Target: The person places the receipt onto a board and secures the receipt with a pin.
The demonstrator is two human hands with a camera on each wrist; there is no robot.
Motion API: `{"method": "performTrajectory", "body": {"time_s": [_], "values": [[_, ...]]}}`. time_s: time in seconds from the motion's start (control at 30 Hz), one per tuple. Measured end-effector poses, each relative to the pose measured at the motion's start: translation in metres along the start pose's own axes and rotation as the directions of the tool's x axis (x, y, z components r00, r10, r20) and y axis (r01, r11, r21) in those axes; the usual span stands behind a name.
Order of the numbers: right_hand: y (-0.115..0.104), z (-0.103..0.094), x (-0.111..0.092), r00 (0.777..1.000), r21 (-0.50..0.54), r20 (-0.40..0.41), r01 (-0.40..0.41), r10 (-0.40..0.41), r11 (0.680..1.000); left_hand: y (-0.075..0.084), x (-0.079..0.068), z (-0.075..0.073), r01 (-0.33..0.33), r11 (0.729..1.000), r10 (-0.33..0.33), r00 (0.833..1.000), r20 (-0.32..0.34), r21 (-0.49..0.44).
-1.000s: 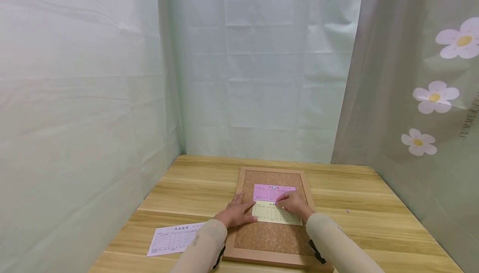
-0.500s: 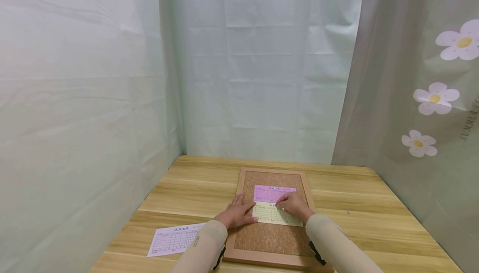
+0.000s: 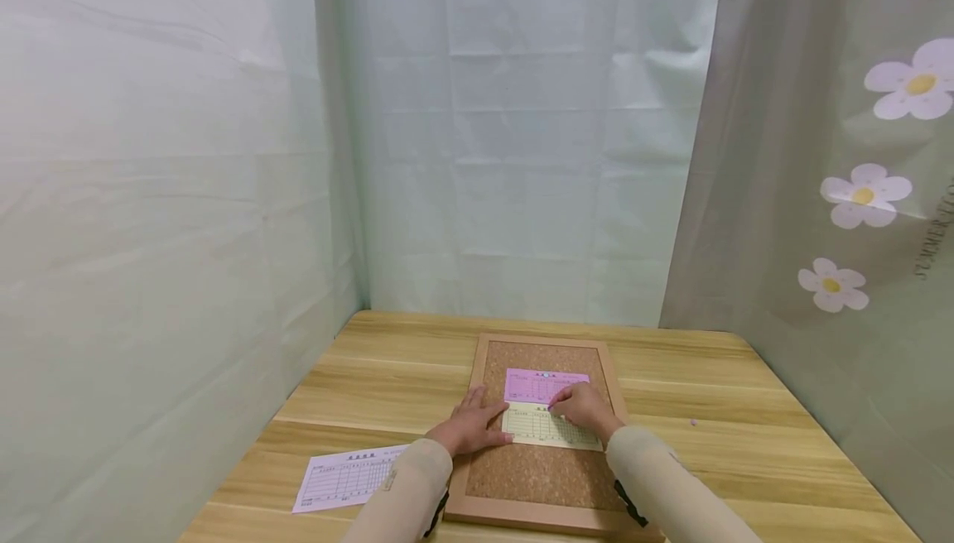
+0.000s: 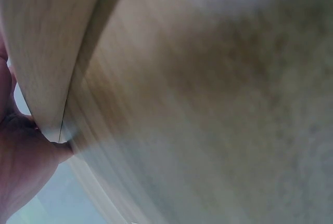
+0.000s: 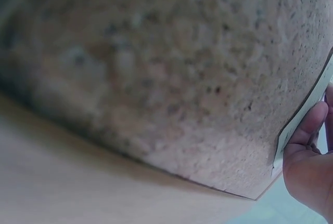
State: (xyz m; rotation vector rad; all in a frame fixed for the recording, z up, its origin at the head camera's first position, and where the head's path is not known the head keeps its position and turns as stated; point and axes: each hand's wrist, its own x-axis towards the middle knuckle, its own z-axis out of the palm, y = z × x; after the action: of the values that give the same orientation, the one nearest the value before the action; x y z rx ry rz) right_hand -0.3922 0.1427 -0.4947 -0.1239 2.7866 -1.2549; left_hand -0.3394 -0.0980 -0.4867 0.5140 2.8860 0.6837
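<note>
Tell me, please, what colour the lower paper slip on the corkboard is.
The lower paper slip is pale yellow with printed lines, best seen in the head view.

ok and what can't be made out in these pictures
Head view: lower right corner of the white slip, behind the left sleeve.
Head view: what the purple bit at the right hand is; too small.
Head view: print on the yellow slip, too small to read.
Left wrist view: part of the left hand, past the left edge.
</note>
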Motion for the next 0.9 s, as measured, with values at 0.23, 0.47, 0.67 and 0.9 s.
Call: {"method": "performTrajectory", "body": {"time_s": [0.23,0.47,0.67,0.9], "values": [[-0.0026,-0.0006,0.0003,1.0,-0.016,-0.002,-0.007,0.007,1.0,-0.0015,0.002,0.0011,-0.002,1.0,0.002,1.0,-0.007,0.002],[-0.001,-0.0019,-0.0019,1.0,0.018,0.003,-0.003,0.003,1.0,-0.005,0.0041,0.0043,0.002,1.0,-0.002,1.0,-0.006,-0.001],[-0.0009,-0.0038,-0.0038,1.0,0.065,0.005,-0.014,0.014,0.998,-0.0055,0.0044,0.0039,-0.005,1.0,0.005,1.0,0.004,-0.004],[0.001,-0.0015,-0.0011,1.0,0.043,-0.004,-0.003,0.003,0.999,-0.0042,0.0032,0.0033,-0.012,1.0,0.011,1.0,-0.002,-0.016]]}}
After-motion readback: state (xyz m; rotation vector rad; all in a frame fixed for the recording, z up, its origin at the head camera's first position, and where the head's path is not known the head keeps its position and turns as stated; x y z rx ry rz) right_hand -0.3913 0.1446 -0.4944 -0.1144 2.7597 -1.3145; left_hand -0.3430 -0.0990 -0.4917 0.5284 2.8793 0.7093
